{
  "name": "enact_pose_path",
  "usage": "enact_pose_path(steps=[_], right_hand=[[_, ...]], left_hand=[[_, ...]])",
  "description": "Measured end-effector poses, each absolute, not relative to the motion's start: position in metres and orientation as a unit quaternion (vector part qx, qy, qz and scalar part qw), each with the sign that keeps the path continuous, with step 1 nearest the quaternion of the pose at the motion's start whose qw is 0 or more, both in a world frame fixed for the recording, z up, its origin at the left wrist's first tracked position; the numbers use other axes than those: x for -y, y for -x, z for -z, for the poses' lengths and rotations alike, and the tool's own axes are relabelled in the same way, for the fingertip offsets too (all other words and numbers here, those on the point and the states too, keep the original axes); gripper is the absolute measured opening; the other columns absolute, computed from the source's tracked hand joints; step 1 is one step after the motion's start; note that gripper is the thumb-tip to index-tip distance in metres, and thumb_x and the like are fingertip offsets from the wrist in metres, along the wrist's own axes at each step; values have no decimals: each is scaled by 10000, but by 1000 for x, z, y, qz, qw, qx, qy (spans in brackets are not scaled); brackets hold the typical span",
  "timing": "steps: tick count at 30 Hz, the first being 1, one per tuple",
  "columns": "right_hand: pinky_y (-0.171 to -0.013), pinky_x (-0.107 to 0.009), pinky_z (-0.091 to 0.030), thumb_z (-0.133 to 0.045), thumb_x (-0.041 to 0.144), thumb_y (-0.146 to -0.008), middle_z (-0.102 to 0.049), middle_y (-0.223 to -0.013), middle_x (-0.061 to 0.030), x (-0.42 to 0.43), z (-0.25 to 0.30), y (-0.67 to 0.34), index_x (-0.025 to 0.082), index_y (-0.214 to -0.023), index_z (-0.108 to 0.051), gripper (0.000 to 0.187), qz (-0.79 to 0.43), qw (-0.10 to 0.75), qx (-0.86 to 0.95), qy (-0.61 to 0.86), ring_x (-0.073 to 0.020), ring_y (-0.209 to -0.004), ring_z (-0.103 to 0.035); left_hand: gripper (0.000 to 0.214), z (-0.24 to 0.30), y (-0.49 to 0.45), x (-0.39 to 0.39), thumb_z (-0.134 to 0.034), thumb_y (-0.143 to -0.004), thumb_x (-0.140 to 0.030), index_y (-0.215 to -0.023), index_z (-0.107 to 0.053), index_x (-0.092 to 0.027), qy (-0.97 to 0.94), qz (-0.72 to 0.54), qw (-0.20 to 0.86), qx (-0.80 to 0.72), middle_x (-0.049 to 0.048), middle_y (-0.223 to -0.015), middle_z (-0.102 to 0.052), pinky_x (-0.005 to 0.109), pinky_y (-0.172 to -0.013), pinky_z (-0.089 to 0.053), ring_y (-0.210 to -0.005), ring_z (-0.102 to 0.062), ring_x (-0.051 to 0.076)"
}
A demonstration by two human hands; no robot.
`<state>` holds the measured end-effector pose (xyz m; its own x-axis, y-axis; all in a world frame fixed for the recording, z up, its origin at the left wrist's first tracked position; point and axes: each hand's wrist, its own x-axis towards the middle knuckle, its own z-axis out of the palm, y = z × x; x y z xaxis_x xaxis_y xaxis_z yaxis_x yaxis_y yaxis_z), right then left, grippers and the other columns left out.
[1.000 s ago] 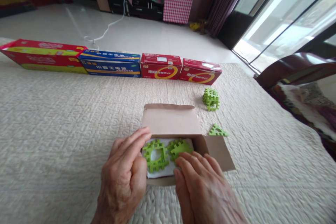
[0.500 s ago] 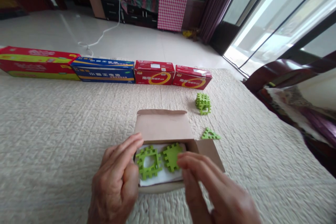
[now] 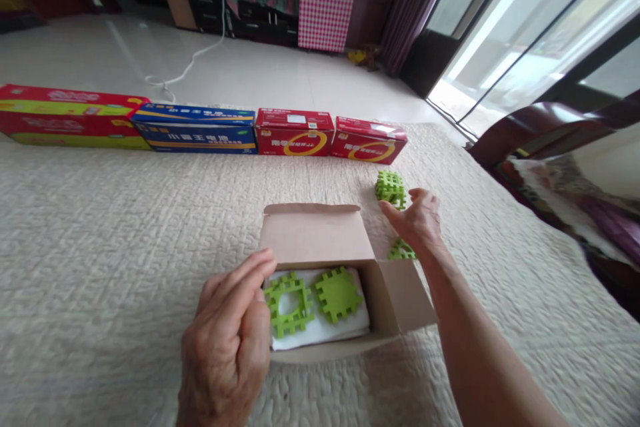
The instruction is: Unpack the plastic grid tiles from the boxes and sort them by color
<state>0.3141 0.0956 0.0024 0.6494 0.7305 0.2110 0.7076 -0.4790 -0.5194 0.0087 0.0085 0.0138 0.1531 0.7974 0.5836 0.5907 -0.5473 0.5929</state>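
Note:
An open cardboard box (image 3: 395, 297) lies on the quilted surface in front of me. On its white lining rest a green ring-shaped puzzle piece (image 3: 289, 304) and a solid green square piece (image 3: 339, 293). My left hand (image 3: 227, 343) rests against the box's left side, fingers stretched along the rim beside the ring piece, holding nothing. My right hand (image 3: 419, 221) reaches out to the right of the box with fingers apart, just short of a green cube made of pieces (image 3: 391, 188). A flat green triangle piece (image 3: 401, 251) lies partly under that hand.
Along the far edge stand a long red box (image 3: 70, 115), a blue box (image 3: 195, 128) and two smaller red boxes (image 3: 294, 131). Beyond is tiled floor with a white cable. A dark wooden chair (image 3: 555, 133) stands at the right.
My right hand has left the box and moved forward and right to the green cube. The left hand has stayed at the box's left side.

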Motion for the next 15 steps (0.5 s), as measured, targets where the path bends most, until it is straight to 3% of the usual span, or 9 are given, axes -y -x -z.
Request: enact_pose_path(steps=[6,12,15], right_hand=[[-869,-439,-427,-664,443,-614,-553,-998,-98,-94,-1,-316,193,-1021,-486,510,-28,279,393,876,-274,-973,-528],[-739,-458,-476,-674,629,-626,-633,-863,-72,-21,-65,-285,220,-984,-548,558,-25,310,384,869,-268,-771,-624],[-620,-388,-505,-662,650,-663,-655,-846,-66,24,-87,-245,247,-963,-573,510,-46,330,475,815,-257,-741,-644]], left_hand=[[328,-14,-10,-9,-481,-866,-60,-1127,-646,-171,-750,-462,104,-461,56,-1164,-683,316,-950,-470,-1101,-615,186],[356,-13,-8,-8,-466,-873,-54,-1154,-639,-187,-742,-468,129,-462,51,-1189,-675,326,-963,-470,-1124,-605,190],[361,-12,-7,-7,-462,-875,-55,-1160,-636,-190,-740,-467,139,-464,51,-1204,-670,335,-978,-463,-1138,-597,193]])
